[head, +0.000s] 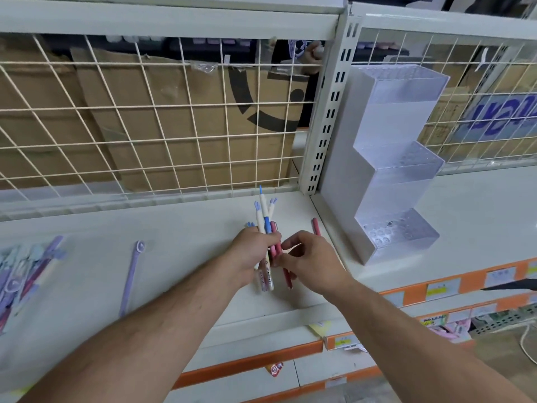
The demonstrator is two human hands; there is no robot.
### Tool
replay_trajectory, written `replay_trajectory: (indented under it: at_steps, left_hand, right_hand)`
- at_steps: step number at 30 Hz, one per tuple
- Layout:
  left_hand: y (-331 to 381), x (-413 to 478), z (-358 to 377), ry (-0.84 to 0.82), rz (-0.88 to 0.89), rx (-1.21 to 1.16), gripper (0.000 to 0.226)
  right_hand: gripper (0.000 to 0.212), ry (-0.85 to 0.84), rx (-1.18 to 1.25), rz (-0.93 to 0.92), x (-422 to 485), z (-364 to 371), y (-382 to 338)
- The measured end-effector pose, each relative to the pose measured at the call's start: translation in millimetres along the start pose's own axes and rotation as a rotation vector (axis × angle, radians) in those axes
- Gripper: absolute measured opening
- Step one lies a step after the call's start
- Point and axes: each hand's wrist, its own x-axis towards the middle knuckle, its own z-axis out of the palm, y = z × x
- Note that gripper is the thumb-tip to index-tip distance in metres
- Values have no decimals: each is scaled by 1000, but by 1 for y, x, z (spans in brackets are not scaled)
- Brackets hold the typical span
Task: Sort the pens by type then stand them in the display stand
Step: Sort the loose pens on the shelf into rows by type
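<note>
Sorting at frame centre: left hand [251, 254] grips pen bundle [265, 221], blue-white tops fanned upward. Right hand [311, 263] pinches pink pen [275, 244] at bundle edge. Stand [398, 175] at right of frame, empty, well apart. Judgement: draw pink pen out lengthwise with firm left grip so others don't spill.

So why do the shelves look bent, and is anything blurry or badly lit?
Head view: the wide-angle lens bows the wire grid and shelf edge; the heap of pens at far left is smeared, the bundle of pens in the left hand fairly sharp; light is soft and even, shadows faint, no strong glare on the clear display stand.
</note>
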Motion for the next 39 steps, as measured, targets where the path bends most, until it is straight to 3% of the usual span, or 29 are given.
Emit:
replay_trajectory:
  at_steps: [6, 12, 15, 19, 24, 34, 39]
  left_hand:
    - [0, 1, -6, -5, -2, 42, 16]
    - [8, -2, -15, 9, -27, -26, 8]
    - [13, -3, -18, 21, -30, -9, 9]
    - [16, -1, -19, 19, -41, -7, 10]
    - [17, -1, -19, 6, -48, -12, 12]
    - [15, -6, -21, -24, -50, -50, 18]
    - [12, -10, -28, -4, -33, -45, 19]
  right_hand:
    - [10, 176, -199, -25, 12, -2, 11]
    - [31, 317, -602, 48, 34, -17, 23]
    - [25, 373, -703, -2, 40, -18, 28]
    - [27, 447, -703, -3, 43, -18, 35]
    - [24, 439, -717, 68, 50, -25, 47]
    - [19, 448, -711, 44, 44, -24, 44]
    - [11, 345, -370, -136, 31, 2, 15]
